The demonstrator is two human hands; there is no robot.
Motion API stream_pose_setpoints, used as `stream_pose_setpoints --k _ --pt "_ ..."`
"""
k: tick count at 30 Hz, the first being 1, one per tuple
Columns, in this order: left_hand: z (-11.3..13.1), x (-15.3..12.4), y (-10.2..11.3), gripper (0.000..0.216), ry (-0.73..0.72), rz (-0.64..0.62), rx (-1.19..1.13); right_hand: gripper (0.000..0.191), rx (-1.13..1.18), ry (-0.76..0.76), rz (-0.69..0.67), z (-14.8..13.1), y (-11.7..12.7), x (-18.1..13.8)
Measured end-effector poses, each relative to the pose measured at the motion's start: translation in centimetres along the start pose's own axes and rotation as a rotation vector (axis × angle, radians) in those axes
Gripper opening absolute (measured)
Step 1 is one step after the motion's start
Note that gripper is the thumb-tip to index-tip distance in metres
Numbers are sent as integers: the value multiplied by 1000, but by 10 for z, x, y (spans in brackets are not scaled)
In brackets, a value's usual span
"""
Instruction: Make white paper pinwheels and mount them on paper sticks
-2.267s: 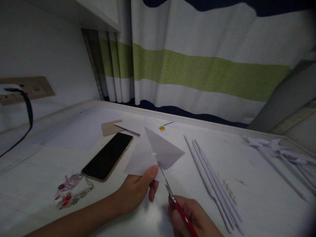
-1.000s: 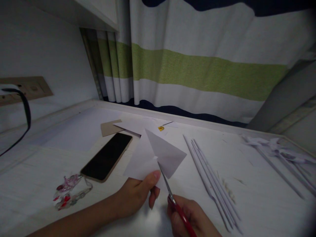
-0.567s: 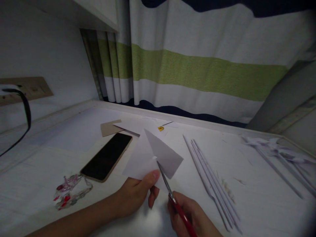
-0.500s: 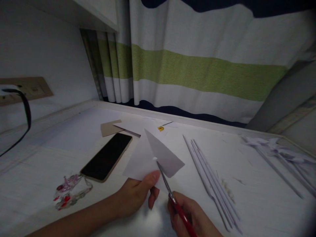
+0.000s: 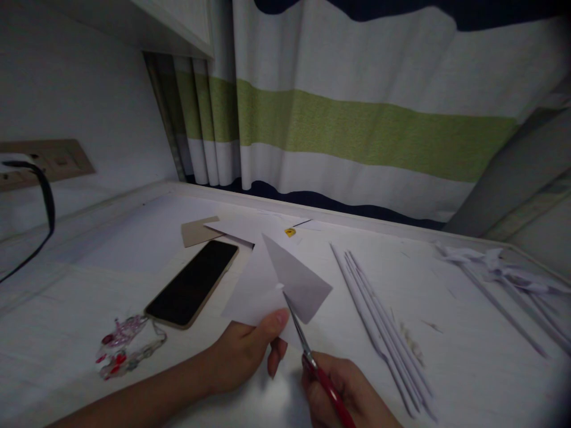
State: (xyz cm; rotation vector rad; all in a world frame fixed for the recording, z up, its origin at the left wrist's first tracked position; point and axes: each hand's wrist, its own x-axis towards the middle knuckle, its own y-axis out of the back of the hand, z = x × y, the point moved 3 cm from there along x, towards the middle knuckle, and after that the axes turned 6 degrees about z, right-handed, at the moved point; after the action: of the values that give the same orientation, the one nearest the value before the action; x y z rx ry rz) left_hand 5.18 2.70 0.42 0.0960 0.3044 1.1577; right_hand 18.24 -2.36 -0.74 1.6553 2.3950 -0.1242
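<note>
In the head view, a white sheet of paper (image 5: 250, 284) stands over the table, its right part a darker flap (image 5: 300, 279) angled away from the rest. My left hand (image 5: 250, 351) pinches the lower edge, thumb on top and fingers beneath. Red-handled scissors (image 5: 327, 383) are gripped in my right hand (image 5: 345, 386). Their narrow metal blades point up and left, with the tips at the paper near a small bright spot, just right of my left thumb. How far the blades are parted cannot be made out.
Left of the paper lies a black phone (image 5: 194, 284) with a beaded strap (image 5: 129, 351). Behind are a beige card (image 5: 199, 231) and a small yellow object (image 5: 290, 232). Several rolled paper sticks (image 5: 379, 324) lie on the right, with more twisted paper (image 5: 495, 267) farther right.
The paper's right flap has shifted slightly at its outer corner. Both hands and the scissors stay nearly where they were.
</note>
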Motion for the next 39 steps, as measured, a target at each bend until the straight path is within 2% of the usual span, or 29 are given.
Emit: stream_pose_setpoints --k 4,6,9,13,16,19,23,28,32,34,39 --pt "2 0 3 50 -23 38 -5 40 31 -35 34 3 0 2" --pt "5 3 6 50 -60 102 -13 36 27 -68 55 5 2 5" --pt "8 8 11 50 -100 169 -38 29 8 -49 189 7 14 10" --pt "6 12 10 42 -84 114 -45 28 16 32 434 0 40 13" --pt "7 10 6 33 -58 40 -28 32 32 78 539 -9 56 9" --pt "15 7 4 21 -75 -31 18 32 73 79 548 -14 61 6" --pt "25 5 4 5 -132 -146 40 25 100 54 491 -15 55 7" --pt "20 8 5 8 -113 -199 55 14 105 0 417 -17 52 7" --pt "11 11 2 5 -92 -218 32 14 88 -15 452 -17 54 8" --pt "8 14 3 15 -92 -185 19 16 93 -15 496 -16 57 9" --pt "12 22 14 30 -220 53 -27 21 130 2 636 -14 66 8"
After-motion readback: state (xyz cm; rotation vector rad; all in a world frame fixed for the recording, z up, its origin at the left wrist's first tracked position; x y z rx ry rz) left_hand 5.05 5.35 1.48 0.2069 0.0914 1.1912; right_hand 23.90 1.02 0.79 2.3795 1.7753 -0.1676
